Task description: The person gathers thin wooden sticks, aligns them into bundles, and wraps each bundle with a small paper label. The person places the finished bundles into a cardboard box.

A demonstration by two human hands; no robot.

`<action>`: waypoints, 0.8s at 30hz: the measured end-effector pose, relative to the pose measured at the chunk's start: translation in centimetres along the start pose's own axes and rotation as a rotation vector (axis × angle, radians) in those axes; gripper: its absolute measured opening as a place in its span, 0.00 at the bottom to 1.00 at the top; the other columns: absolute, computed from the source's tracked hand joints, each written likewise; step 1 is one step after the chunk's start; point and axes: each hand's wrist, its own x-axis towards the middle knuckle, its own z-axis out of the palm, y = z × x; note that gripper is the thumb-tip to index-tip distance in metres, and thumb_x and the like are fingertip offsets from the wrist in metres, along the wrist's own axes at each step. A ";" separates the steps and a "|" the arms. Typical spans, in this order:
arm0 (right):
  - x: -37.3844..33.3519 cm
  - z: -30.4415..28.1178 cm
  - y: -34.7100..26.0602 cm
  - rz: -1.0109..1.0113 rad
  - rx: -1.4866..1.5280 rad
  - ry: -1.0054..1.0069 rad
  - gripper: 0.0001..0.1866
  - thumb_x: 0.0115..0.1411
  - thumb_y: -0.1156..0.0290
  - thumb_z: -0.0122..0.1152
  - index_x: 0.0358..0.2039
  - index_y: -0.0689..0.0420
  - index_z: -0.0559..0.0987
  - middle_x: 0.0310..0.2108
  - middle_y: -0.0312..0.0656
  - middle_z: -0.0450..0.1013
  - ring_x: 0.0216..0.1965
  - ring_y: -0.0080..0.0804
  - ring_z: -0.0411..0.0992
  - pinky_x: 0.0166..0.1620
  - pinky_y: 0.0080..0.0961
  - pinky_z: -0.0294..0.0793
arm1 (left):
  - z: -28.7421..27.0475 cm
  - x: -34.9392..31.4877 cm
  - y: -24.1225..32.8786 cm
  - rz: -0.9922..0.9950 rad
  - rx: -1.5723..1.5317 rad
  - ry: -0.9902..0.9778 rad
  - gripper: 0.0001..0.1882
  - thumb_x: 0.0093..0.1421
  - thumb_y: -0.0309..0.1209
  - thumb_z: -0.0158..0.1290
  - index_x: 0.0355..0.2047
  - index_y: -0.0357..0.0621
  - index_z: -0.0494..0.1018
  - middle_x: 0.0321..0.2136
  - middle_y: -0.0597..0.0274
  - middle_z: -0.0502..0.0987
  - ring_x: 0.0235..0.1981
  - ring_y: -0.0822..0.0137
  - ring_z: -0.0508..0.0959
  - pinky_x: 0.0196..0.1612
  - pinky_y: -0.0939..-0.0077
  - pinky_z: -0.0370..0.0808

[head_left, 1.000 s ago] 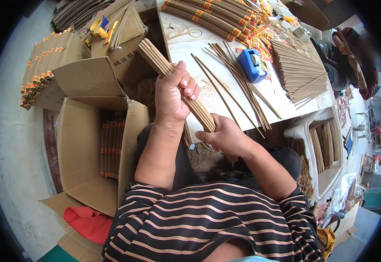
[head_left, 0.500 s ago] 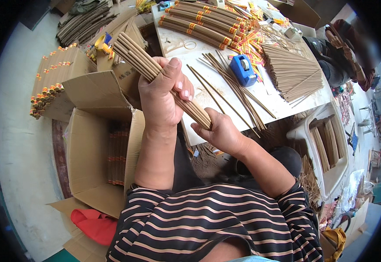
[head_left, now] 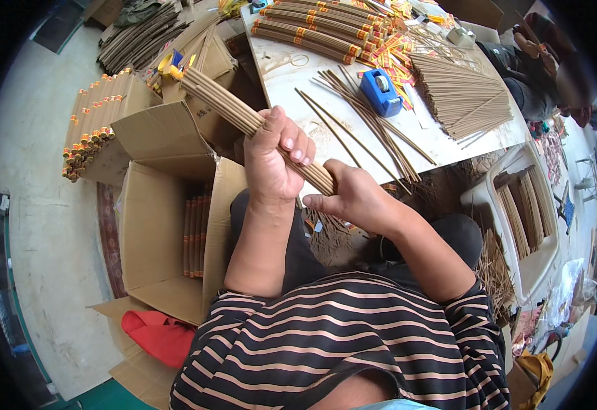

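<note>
Head: stick bundle (head_left: 220, 100) near table edge (head_left: 268, 75)

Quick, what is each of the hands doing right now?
Left hand: closed, holding a bundle of thin, round brown sticks.
Right hand: closed on the same bundle's lower end.

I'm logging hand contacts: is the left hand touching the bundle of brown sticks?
Touching. The head view shows the left hand gripping the bundle of brown sticks, thumb and fingers curled around it, sticks showing on both sides.
</note>
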 end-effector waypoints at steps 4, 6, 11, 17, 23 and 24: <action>-1.8 -0.6 2.2 -0.362 0.005 0.339 0.15 0.49 0.74 0.66 0.35 0.61 0.70 0.31 0.38 0.66 0.35 0.26 0.66 0.40 0.24 0.67 | -0.9 0.4 1.2 0.093 -0.026 0.018 0.19 0.62 0.35 0.46 0.13 0.50 0.59 0.11 0.72 0.60 0.11 0.77 0.59 0.15 0.81 0.60; -2.9 -1.2 2.8 -0.399 -0.149 0.406 0.11 0.49 0.75 0.65 0.32 0.59 0.72 0.30 0.38 0.67 0.33 0.28 0.66 0.41 0.24 0.67 | -1.5 0.7 1.5 0.123 -0.057 0.034 0.20 0.61 0.35 0.47 0.13 0.49 0.59 0.11 0.71 0.59 0.11 0.77 0.59 0.16 0.81 0.59; -3.3 -0.7 4.1 -0.290 -0.118 0.414 0.05 0.49 0.81 0.62 0.28 0.61 0.76 0.28 0.38 0.68 0.31 0.26 0.67 0.34 0.21 0.69 | -2.9 1.8 1.4 0.150 -0.093 0.062 0.20 0.62 0.35 0.46 0.12 0.49 0.59 0.11 0.71 0.59 0.11 0.76 0.59 0.16 0.81 0.59; -2.1 -0.7 5.2 -0.234 -0.150 0.437 0.06 0.49 0.80 0.63 0.29 0.61 0.76 0.28 0.38 0.69 0.30 0.25 0.67 0.33 0.20 0.69 | -4.4 2.6 0.7 0.158 -0.073 0.061 0.16 0.60 0.35 0.50 0.16 0.51 0.61 0.10 0.73 0.60 0.11 0.76 0.60 0.15 0.80 0.60; -2.3 -1.2 6.1 -0.144 -0.187 0.511 0.07 0.51 0.76 0.63 0.30 0.60 0.74 0.28 0.37 0.68 0.28 0.23 0.66 0.31 0.18 0.69 | -5.7 3.2 1.3 0.149 -0.089 0.068 0.21 0.60 0.36 0.48 0.11 0.51 0.58 0.10 0.72 0.59 0.11 0.77 0.59 0.15 0.81 0.59; -2.5 -1.3 6.4 -0.109 -0.139 0.500 0.07 0.51 0.76 0.63 0.30 0.60 0.74 0.28 0.36 0.68 0.28 0.22 0.66 0.31 0.18 0.69 | -6.3 3.4 1.3 0.163 -0.108 0.045 0.21 0.61 0.36 0.47 0.12 0.51 0.57 0.11 0.72 0.60 0.11 0.77 0.59 0.16 0.81 0.59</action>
